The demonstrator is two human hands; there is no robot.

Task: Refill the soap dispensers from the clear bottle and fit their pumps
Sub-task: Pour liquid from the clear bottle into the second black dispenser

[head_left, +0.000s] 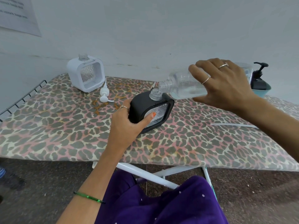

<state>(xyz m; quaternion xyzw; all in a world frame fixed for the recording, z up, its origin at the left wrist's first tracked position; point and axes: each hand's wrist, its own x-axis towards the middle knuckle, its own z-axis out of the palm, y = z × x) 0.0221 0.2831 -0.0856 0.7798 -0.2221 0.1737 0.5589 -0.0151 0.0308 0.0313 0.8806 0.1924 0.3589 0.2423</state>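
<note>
— What stood around the black dispenser (151, 110)?

— My left hand (127, 125) gripped it; my right hand (223, 84) held the clear bottle (181, 85) tipped over its neck. Behind-left: white dispenser (85, 73), white pump (104, 94). Behind-right, my hand half-hid a black pump bottle (258, 78).

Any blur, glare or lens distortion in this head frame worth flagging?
Head view: wide-angle bending curves the leopard-print board's edges; the printed sheet of paper on the wall is too blurred to read; lighting is soft and even, no harsh glare on the clear plastic bottle.
</note>
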